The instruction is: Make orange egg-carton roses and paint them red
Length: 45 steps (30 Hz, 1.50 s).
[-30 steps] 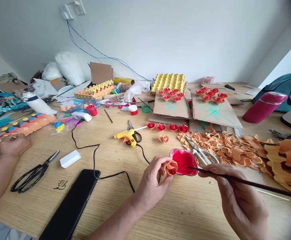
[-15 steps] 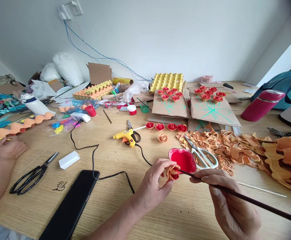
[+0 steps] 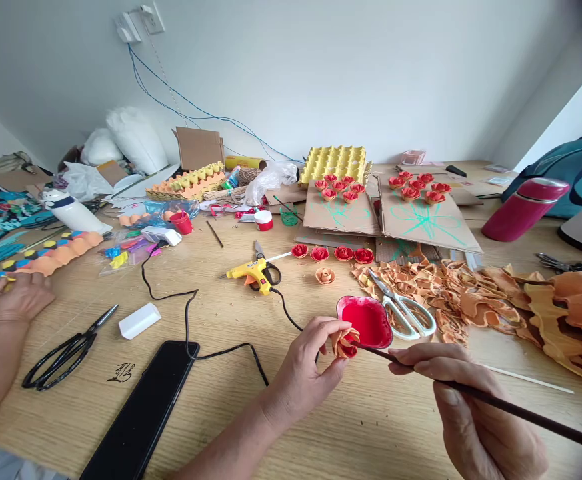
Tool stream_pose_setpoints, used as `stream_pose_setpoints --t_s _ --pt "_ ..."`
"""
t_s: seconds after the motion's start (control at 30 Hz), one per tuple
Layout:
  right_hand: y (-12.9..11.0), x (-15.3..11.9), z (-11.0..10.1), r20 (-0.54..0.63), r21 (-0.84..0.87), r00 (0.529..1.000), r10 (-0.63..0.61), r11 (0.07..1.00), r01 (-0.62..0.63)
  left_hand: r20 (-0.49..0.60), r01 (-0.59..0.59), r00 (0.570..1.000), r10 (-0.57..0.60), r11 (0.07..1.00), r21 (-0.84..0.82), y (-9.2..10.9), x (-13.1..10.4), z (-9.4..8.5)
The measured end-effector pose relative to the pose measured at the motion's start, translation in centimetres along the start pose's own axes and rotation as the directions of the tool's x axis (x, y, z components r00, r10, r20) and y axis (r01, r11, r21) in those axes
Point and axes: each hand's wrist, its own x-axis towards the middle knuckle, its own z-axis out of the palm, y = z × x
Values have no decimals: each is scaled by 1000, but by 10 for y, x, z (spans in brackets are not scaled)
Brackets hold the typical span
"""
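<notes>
My left hand (image 3: pixel 315 357) pinches an orange egg-carton rose (image 3: pixel 345 342) between thumb and fingers. Red paint covers part of its petals. In my right hand (image 3: pixel 481 403) is a long dark paintbrush (image 3: pixel 513 408), its tip touching the inside of the rose. Just behind the rose sits a small dish of red paint (image 3: pixel 363 323). Farther back, several red roses (image 3: pixel 343 253) lie in a row, and one unpainted orange rose (image 3: pixel 325 276) rests in front of them.
White-handled scissors (image 3: pixel 405 313) lie beside orange carton scraps (image 3: pixel 451 287). A yellow glue gun (image 3: pixel 251 272), black scissors (image 3: pixel 71 350) and a phone (image 3: pixel 141 410) are to the left. Another person's hand (image 3: pixel 15 297) touches an egg carton (image 3: pixel 65 253). Cardboard sheets (image 3: pixel 425 223) bear red roses.
My right hand has shifted slightly right and down, with the brush tip still at the rose. At the far left, the other person's egg carton has tipped, showing coloured cups.
</notes>
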Motion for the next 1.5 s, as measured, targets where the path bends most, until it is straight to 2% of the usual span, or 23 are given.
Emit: stream_pose_setpoints --t_s 0.1,0.3,0.47,0.67,0.83,1.03,1.3,1.5 --pt "1 -1 1 8 -5 1000 -15 1000 15 15 -17 1000 17 1000 -14 2 1 -1" --pt "4 -5 6 65 -69 997 47 997 -42 47 -35 998 37 999 -40 6 1 -2" --pt "2 -4 2 94 -60 996 -8 998 14 39 -30 999 30 999 -11 6 2 -2" --pt "2 -1 -2 75 -75 996 -40 996 45 39 -14 999 13 1000 10 6 2 -2" --pt "4 -2 1 140 -106 989 -36 993 51 62 -63 996 64 998 -23 5 2 -1" --pt "2 -1 -3 243 -104 967 -73 989 101 63 -48 997 48 999 -4 5 2 -2" --pt "4 -5 -16 226 -114 970 -85 987 113 45 -27 999 26 999 43 4 1 -1" --pt "3 -7 -12 239 -117 968 -83 987 114 54 -18 998 16 999 28 5 1 -2"
